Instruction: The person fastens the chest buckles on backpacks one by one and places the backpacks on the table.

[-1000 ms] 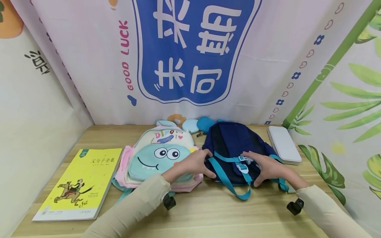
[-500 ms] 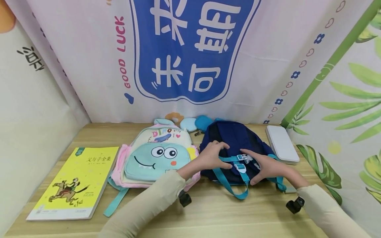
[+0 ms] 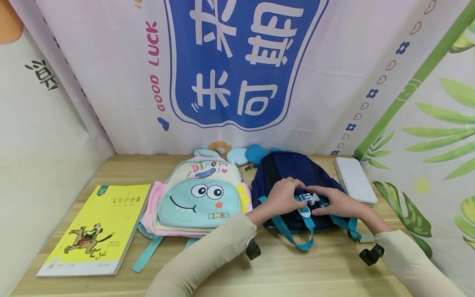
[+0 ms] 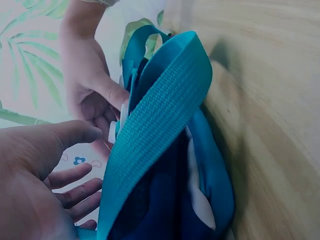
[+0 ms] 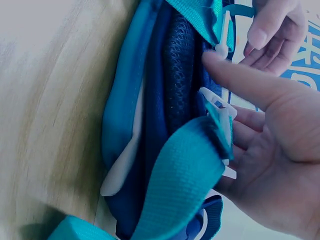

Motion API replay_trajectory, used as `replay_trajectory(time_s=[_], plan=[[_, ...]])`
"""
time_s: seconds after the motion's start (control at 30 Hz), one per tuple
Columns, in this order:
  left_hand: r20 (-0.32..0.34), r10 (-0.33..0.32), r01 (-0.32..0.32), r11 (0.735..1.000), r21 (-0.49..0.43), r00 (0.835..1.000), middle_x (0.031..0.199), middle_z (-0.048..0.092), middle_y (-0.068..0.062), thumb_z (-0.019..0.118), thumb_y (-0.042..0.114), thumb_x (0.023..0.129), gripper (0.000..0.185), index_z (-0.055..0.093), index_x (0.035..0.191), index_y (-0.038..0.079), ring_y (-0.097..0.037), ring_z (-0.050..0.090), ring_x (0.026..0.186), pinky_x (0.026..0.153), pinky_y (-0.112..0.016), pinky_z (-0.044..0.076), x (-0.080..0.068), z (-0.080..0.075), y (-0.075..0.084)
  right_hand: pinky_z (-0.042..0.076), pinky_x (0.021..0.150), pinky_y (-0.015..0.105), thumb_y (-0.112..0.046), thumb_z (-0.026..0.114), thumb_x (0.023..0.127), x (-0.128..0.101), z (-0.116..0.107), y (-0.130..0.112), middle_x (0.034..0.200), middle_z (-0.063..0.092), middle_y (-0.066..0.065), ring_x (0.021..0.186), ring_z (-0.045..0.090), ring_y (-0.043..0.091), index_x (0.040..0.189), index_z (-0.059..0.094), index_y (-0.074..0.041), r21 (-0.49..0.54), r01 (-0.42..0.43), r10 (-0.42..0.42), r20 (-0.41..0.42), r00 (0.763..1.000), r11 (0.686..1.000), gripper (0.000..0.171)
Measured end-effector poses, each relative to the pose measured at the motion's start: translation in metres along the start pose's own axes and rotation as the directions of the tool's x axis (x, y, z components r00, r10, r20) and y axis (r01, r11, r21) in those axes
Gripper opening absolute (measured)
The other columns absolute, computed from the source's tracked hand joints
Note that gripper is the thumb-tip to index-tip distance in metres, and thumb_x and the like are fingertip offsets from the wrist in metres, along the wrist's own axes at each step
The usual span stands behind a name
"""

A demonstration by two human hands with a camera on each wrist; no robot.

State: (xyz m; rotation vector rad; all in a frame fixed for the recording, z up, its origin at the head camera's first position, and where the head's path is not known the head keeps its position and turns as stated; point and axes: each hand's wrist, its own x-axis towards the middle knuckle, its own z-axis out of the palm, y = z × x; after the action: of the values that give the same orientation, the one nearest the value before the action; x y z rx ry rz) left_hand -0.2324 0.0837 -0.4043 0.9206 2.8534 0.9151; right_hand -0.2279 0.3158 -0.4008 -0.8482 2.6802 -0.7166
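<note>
A navy backpack (image 3: 289,167) with teal straps lies on the wooden table (image 3: 297,272), its strap side up. My left hand (image 3: 283,196) is over its middle, fingers loosely bent beside the teal strap and white buckle (image 3: 313,199). From the other side my right hand (image 3: 335,202) reaches in, thumb and fingertips right at the buckle. In the left wrist view the left hand (image 4: 35,175) has its fingers apart, near the teal strap (image 4: 155,120). The right wrist view has the right hand's thumb extended, with its other fingers partly hidden behind a white clip (image 5: 220,102).
A pink and mint dinosaur backpack (image 3: 200,206) lies to the left, and a yellow book (image 3: 94,231) beyond it. A white box (image 3: 355,181) stands right of the navy backpack. Round blue pieces (image 3: 256,156) lie against the back curtain (image 3: 315,107).
My left hand has moved right, from the navy backpack's left edge to its middle buckle. The right hand has stayed at the buckle, its thumb and fingers now closer together.
</note>
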Motion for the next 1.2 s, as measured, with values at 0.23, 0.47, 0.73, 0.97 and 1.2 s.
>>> replay_trajectory(time_s=[0.23, 0.47, 0.73, 0.97, 1.2], plan=[[0.008, 0.000, 0.000, 0.997, 0.074, 1.000, 0.120, 0.068, 0.000, 0.075, 0.037, 0.092, 0.042, 0.069, 0.128, 0.017, -0.017, 0.062, 0.111, 0.099, -0.029, 0.049, 0.007, 0.010, -0.001, 0.052, 0.098, 0.058, -0.026, 0.078, 0.091, 0.000, 0.000, 0.001, 0.140, 0.061, 0.022, 0.126, 0.059, 0.044, 0.144, 0.054, -0.002, -0.008, -0.002, 0.001, -0.063, 0.998, 1.000, 0.063], [0.014, -0.016, 0.015, 0.995, 0.101, 1.000, 0.122, 0.067, 0.000, 0.073, 0.040, 0.094, 0.038, 0.070, 0.125, 0.019, -0.018, 0.060, 0.114, 0.101, -0.032, 0.047, 0.008, 0.015, -0.002, 0.053, 0.097, 0.058, -0.019, 0.080, 0.089, 0.002, 0.004, 0.004, 0.132, 0.067, 0.018, 0.123, 0.062, 0.043, 0.134, 0.064, -0.003, -0.042, 0.001, -0.006, -0.139, 0.990, 0.999, 0.050], [0.023, -0.005, 0.002, 0.992, 0.128, 1.000, 0.123, 0.067, 0.001, 0.071, 0.041, 0.095, 0.032, 0.073, 0.122, 0.023, -0.019, 0.059, 0.115, 0.100, -0.033, 0.047, 0.011, 0.020, -0.004, 0.054, 0.093, 0.057, -0.013, 0.079, 0.088, 0.002, 0.008, 0.001, 0.123, 0.073, 0.017, 0.116, 0.066, 0.041, 0.124, 0.071, -0.003, -0.088, -0.025, 0.006, -0.214, 0.977, 0.996, 0.038], [0.029, -0.021, 0.017, 0.989, 0.145, 0.999, 0.122, 0.065, 0.001, 0.071, 0.041, 0.095, 0.028, 0.074, 0.118, 0.024, -0.018, 0.058, 0.112, 0.097, -0.032, 0.047, 0.013, 0.021, -0.003, 0.058, 0.083, 0.046, -0.008, 0.080, 0.086, 0.004, 0.008, -0.003, 0.109, 0.075, 0.012, 0.101, 0.070, 0.032, 0.115, 0.074, -0.002, -0.128, -0.038, 0.005, -0.251, 0.968, 0.991, 0.030], [0.023, -0.033, 0.029, 0.988, 0.150, 0.999, 0.118, 0.066, 0.003, 0.072, 0.041, 0.094, 0.026, 0.074, 0.113, 0.023, -0.017, 0.058, 0.110, 0.098, -0.033, 0.047, 0.014, 0.021, -0.003, 0.056, 0.078, 0.039, -0.005, 0.081, 0.085, 0.004, 0.008, -0.006, 0.105, 0.075, 0.010, 0.095, 0.069, 0.026, 0.113, 0.075, -0.002, -0.141, -0.040, 0.001, -0.265, 0.964, 0.989, 0.029]])
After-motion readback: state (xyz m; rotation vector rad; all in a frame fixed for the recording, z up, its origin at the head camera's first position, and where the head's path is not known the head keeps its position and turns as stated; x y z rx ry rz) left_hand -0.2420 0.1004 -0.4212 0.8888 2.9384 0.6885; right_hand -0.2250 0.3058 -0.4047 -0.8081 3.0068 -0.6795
